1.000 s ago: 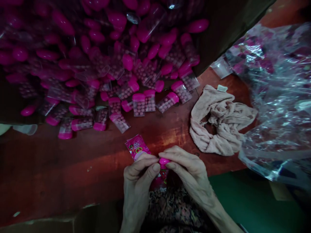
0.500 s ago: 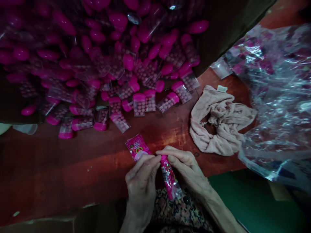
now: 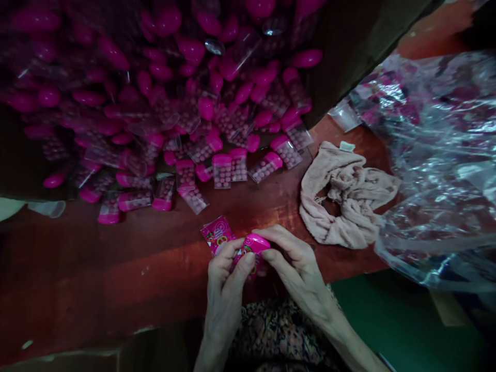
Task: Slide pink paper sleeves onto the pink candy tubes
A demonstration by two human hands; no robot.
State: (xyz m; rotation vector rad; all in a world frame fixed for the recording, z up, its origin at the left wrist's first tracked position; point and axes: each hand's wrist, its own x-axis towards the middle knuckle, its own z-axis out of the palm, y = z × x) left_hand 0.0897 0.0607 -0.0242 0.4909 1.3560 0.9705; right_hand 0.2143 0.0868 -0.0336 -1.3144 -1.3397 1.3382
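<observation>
Between my two hands is a candy container [image 3: 256, 242] with a glossy pink cap and a printed pink sleeve around its body. My left hand [image 3: 228, 279] pinches it by the sleeve, thumb in front. The fingers of my right hand [image 3: 292, 258] close on the cap's right side. Just beyond my left fingertips lie printed pink sleeves [image 3: 217, 232] on the red table [image 3: 116, 268], partly covered by that hand. Past them, several pink-capped clear containers [image 3: 222, 173] of small round candies spill from a large heap.
A dark box [image 3: 341, 57] surrounds the heap at the back. To the right lie a crumpled beige cloth [image 3: 344, 196] and a big clear plastic bag [image 3: 437, 170] with pink pieces inside. A clear cup [image 3: 48, 208] sits at left.
The container has turned in my hands: its narrow side and a loose sleeve end hanging down showed before, now the cap and printed face show. My left thumb has moved onto the front.
</observation>
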